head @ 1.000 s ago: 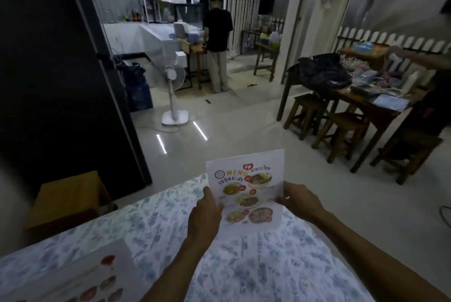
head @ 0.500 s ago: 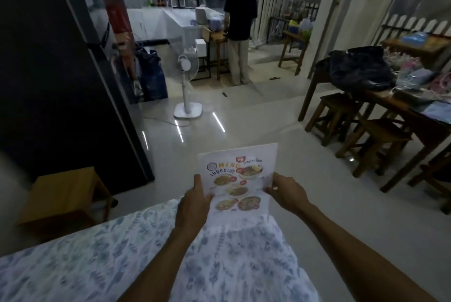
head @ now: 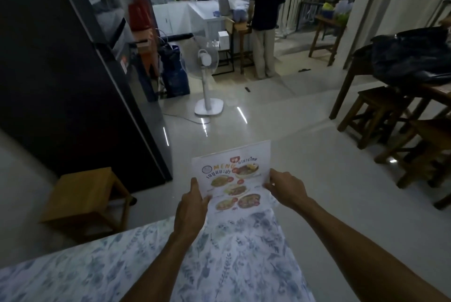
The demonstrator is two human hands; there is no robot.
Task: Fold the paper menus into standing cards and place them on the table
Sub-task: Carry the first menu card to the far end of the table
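the left hand (head: pixel 190 206) and right hand (head: pixel 285 187) each grip a side edge of the paper menu (head: pixel 231 177), held upright at the far end of the floral-clothed table (head: pixel 231 265).

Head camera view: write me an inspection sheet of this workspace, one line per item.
Surface: table under a blue leaf-print cloth; only its far corner shows.
Job's things: one paper menu, printed side up, held at the table's far corner, its far end out past the edge; whether it touches the cloth is unclear.
Clutter: nothing seen on the visible cloth.
Grips: left hand pinches the menu's left edge, right hand its right edge.
Cables: a cord runs over the floor from the standing fan.
Surroundings: wooden stool left of the table; dark fridge; more stools and a table bearing a black bag to the right; a person stands at the back counter.
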